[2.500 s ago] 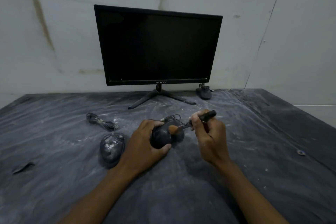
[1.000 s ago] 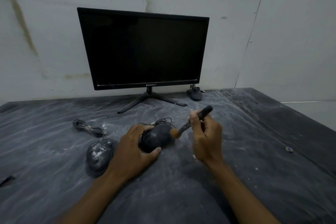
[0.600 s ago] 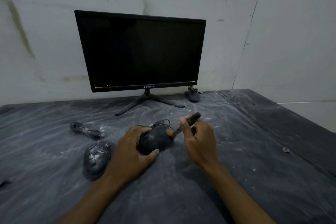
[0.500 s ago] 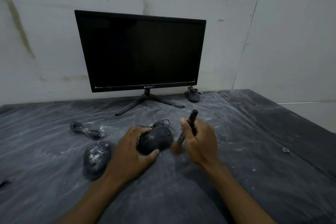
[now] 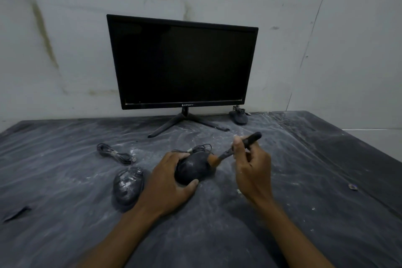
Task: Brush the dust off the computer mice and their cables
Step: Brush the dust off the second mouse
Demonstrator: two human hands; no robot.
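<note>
1. The mouse (image 5: 192, 168) being cleaned is dark and dusty. It sits on the table (image 5: 65, 180) in front of the person, near the middle of the view.
2. The left hand (image 5: 167, 187) grips this mouse. The fingers curl over its far left side and the thumb presses its near edge. The hand hides the left part of the mouse.
3. The brush (image 5: 233, 150) has a dark handle and soft orange-brown bristles. The bristles touch the right far end of the mouse. They look a bit blurry.
4. The right hand (image 5: 253, 172) holds the brush handle, with the fingers curled round it. The hand hides the middle of the handle, and the top end sticks out above the thumb.
5. The mouse's cable (image 5: 199, 148) lies in a small bundle just behind the mouse. It is thin and hard to see well.
6. A second mouse (image 5: 128, 185) lies on the table just left of the left hand. It has white dust on it.
7. A bundled cable (image 5: 115, 154) lies behind the second mouse. I cannot tell if the two are joined.
8. A third mouse (image 5: 238, 115) sits far back by the wall, small and dim.
9. A black monitor (image 5: 182, 63) stands at the back, with its screen dark.
10. The table has a grey cover with white dust streaks. Its edges are cut off at the sides and bottom.
</note>
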